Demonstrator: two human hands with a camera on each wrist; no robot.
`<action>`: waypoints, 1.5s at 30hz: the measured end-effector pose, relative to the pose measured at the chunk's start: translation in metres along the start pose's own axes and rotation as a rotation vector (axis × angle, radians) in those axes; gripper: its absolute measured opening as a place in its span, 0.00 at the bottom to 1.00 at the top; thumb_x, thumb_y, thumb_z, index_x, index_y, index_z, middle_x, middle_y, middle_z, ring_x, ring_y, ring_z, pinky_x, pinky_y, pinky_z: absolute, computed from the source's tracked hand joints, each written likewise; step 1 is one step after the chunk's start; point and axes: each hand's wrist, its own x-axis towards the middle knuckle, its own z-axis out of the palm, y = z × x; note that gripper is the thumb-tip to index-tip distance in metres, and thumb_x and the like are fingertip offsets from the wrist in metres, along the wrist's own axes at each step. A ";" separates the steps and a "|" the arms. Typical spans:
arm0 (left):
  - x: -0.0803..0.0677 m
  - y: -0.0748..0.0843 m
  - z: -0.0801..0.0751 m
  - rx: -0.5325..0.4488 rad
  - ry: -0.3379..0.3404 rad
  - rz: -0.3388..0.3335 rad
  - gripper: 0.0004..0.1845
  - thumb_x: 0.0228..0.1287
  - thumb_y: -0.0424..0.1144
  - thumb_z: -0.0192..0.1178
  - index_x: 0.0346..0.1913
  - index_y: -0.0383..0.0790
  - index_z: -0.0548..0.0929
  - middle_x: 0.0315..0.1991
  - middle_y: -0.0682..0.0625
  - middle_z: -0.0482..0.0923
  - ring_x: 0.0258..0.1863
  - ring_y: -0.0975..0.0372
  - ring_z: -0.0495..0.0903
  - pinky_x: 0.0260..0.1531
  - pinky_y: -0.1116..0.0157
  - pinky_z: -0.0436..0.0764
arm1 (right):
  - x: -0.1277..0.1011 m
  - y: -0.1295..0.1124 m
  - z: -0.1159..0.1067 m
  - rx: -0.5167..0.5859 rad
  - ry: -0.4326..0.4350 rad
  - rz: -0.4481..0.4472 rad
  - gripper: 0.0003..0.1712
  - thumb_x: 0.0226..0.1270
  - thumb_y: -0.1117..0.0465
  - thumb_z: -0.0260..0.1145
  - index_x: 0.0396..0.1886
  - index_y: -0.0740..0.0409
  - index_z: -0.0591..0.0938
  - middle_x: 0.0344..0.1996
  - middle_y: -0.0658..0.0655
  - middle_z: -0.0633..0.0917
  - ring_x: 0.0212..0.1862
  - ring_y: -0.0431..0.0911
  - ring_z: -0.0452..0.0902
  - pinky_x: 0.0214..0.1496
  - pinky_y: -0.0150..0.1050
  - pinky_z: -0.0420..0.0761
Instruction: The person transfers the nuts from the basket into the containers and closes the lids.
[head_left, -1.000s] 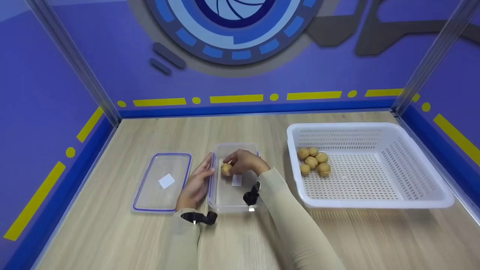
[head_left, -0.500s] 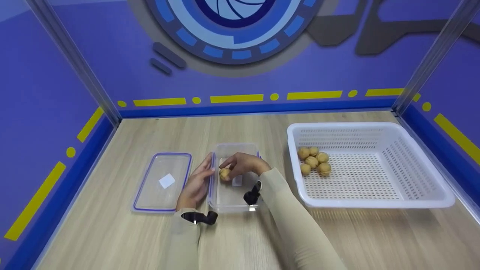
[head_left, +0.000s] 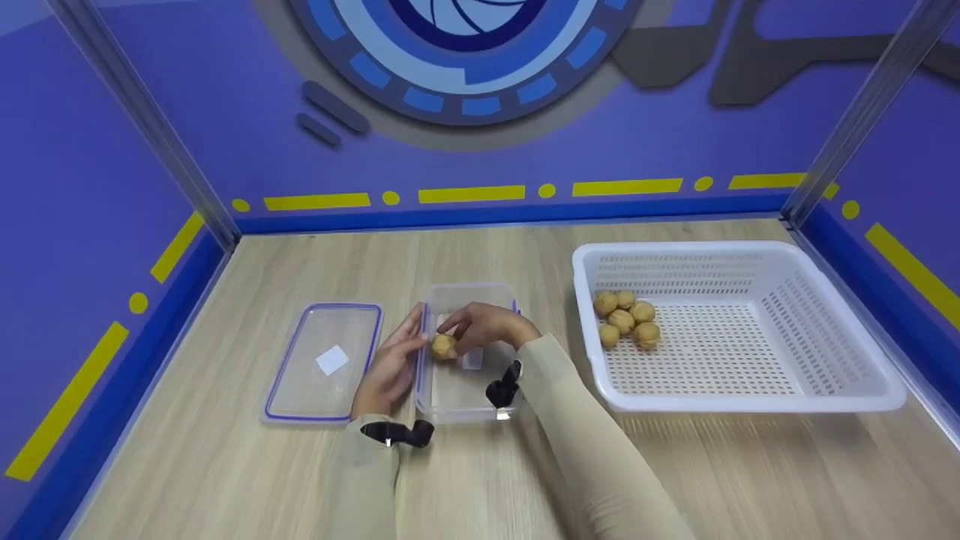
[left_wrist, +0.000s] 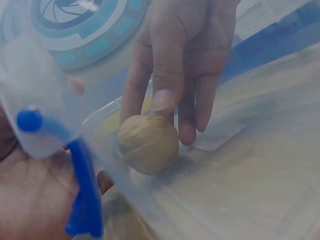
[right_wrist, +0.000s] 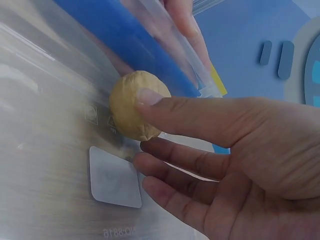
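Observation:
My right hand (head_left: 491, 326) pinches a walnut (head_left: 443, 346) inside the clear plastic food container (head_left: 461, 411), close to its left wall. In the right wrist view the thumb lies across the walnut (right_wrist: 132, 107), while the other fingers are behind and below it. My left hand (head_left: 390, 371) rests along the outside of the container's left wall, fingers fairly straight. A blue latch strip (left_wrist: 85, 185) hangs in front of the left palm in the left wrist view. Through the container floor a white square label (right_wrist: 115, 177) shows beside the walnut.
A clear lid with a blue seal (head_left: 306, 405) lies flat left of the container, a white label on it. On the right stands a white perforated basket (head_left: 750, 403), with several walnuts (head_left: 621, 321) gathered at its left side. Blue panels (head_left: 480, 165) enclose the wooden table.
My right hand has brought the walnut slightly left and nearer, towards the container's left wall. My left hand stays beside the container. The walnuts in the basket lie as before.

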 end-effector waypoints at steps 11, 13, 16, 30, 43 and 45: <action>0.000 0.000 0.000 -0.002 0.012 0.006 0.34 0.68 0.23 0.41 0.75 0.33 0.44 0.78 0.44 0.33 0.77 0.54 0.28 0.75 0.59 0.28 | -0.001 -0.002 0.002 0.008 0.045 0.018 0.30 0.51 0.62 0.74 0.58 0.54 0.80 0.54 0.59 0.83 0.55 0.51 0.79 0.63 0.47 0.75; 0.000 0.000 0.001 -0.006 0.011 0.005 0.34 0.67 0.23 0.41 0.75 0.33 0.44 0.78 0.44 0.33 0.77 0.54 0.28 0.75 0.59 0.28 | -0.002 -0.002 0.001 0.001 0.054 0.021 0.30 0.51 0.61 0.74 0.58 0.53 0.80 0.54 0.59 0.83 0.56 0.52 0.78 0.64 0.48 0.74; 0.000 0.000 0.001 -0.014 0.009 0.006 0.35 0.67 0.23 0.42 0.75 0.32 0.44 0.78 0.44 0.33 0.77 0.54 0.28 0.75 0.59 0.28 | -0.003 -0.004 0.000 -0.008 0.068 0.030 0.30 0.51 0.59 0.74 0.58 0.52 0.80 0.54 0.59 0.83 0.56 0.52 0.78 0.63 0.49 0.75; 0.001 -0.002 -0.001 -0.002 -0.010 0.007 0.35 0.68 0.24 0.41 0.75 0.32 0.43 0.78 0.43 0.32 0.77 0.54 0.27 0.75 0.59 0.28 | -0.010 -0.010 -0.005 -0.012 0.113 -0.022 0.29 0.53 0.61 0.73 0.57 0.59 0.80 0.51 0.58 0.84 0.54 0.50 0.80 0.58 0.44 0.80; 0.000 0.001 0.002 -0.029 0.019 0.002 0.35 0.67 0.23 0.41 0.75 0.33 0.45 0.78 0.43 0.34 0.77 0.54 0.29 0.76 0.59 0.30 | -0.022 -0.021 -0.019 -0.041 0.145 -0.064 0.30 0.54 0.62 0.74 0.59 0.57 0.79 0.52 0.58 0.84 0.54 0.50 0.80 0.58 0.45 0.80; 0.000 0.001 0.002 -0.027 0.014 0.000 0.35 0.67 0.23 0.41 0.75 0.33 0.44 0.78 0.44 0.33 0.77 0.54 0.29 0.76 0.59 0.29 | -0.025 -0.024 -0.022 -0.043 0.151 -0.076 0.30 0.54 0.62 0.73 0.59 0.58 0.79 0.53 0.58 0.84 0.55 0.51 0.80 0.58 0.44 0.80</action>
